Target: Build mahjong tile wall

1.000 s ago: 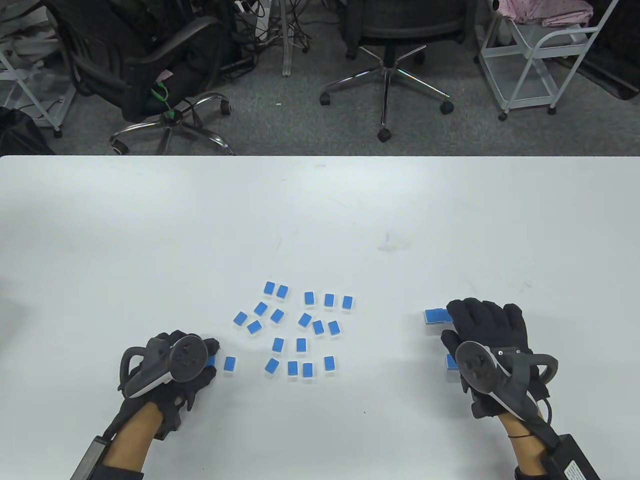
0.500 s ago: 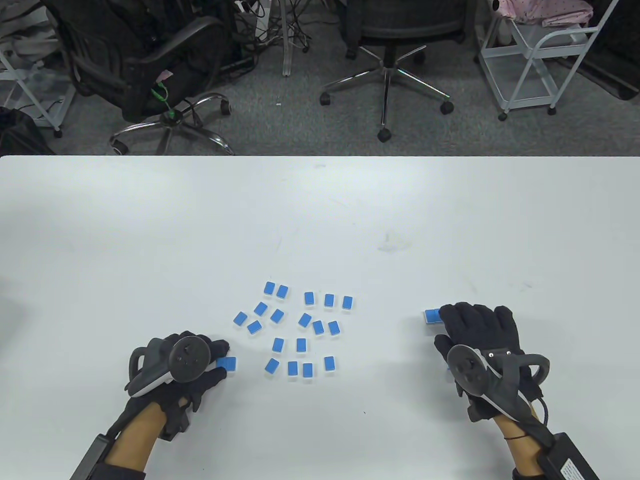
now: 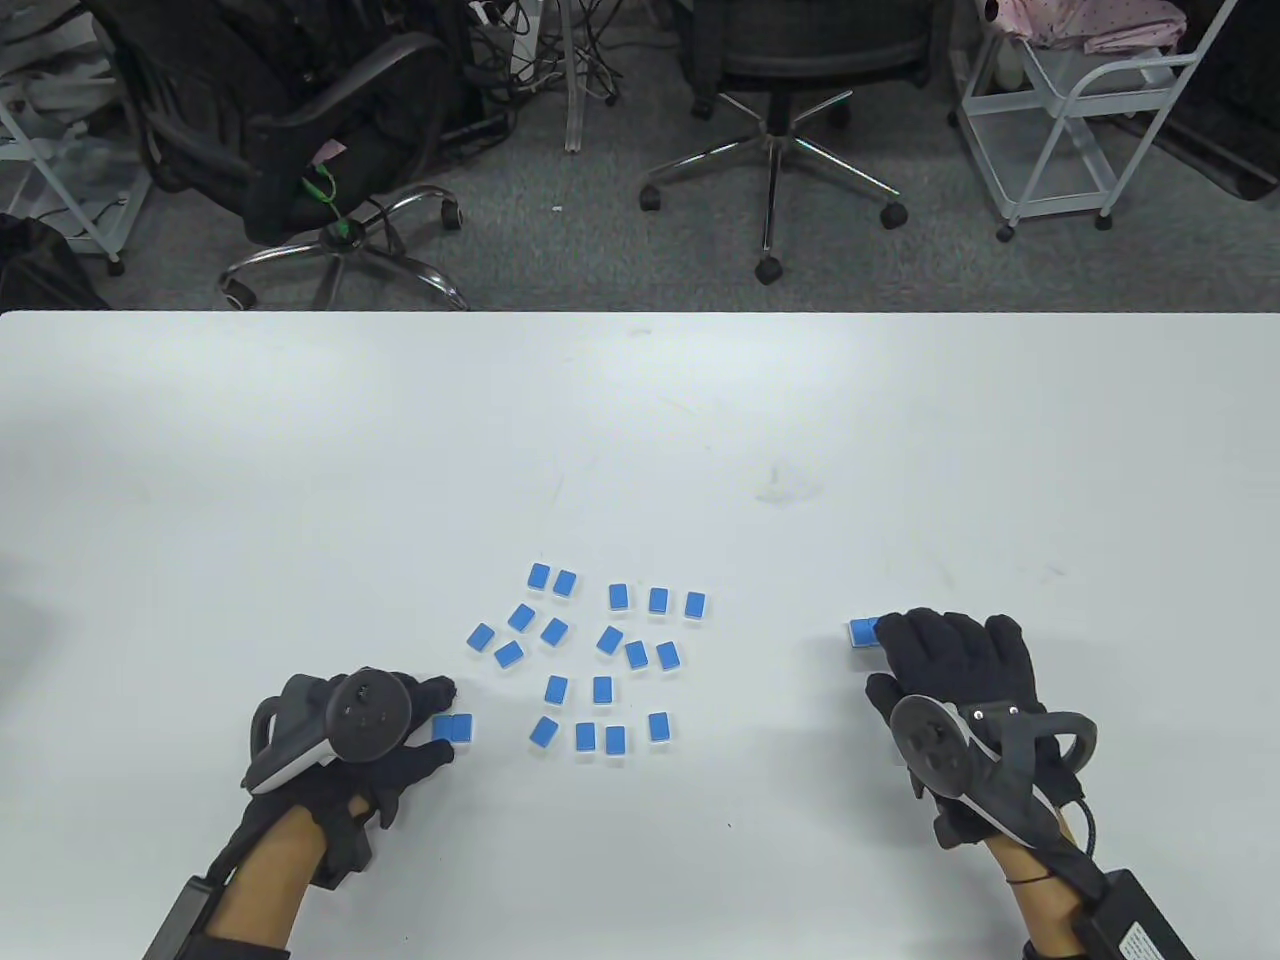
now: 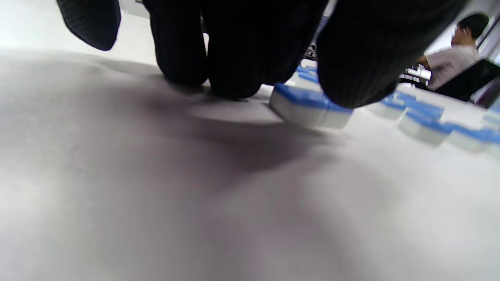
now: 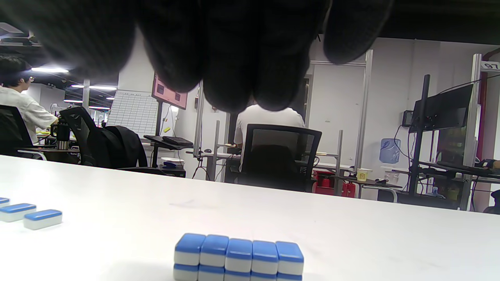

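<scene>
Blue tiles [image 3: 600,655] mid-table, left hand [image 3: 385,735] touching pair [image 3: 453,727].

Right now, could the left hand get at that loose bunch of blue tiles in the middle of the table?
Probably yes. The left hand already touches a pair of tiles at the bunch's near-left edge, and only bare table lies between them. The right hand is busy over the stacked tiles.

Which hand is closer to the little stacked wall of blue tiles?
The right hand. It hovers directly over the stacked wall, hiding most of it from above. The left hand is far across the table, its fingers touching a pair of tiles.
</scene>
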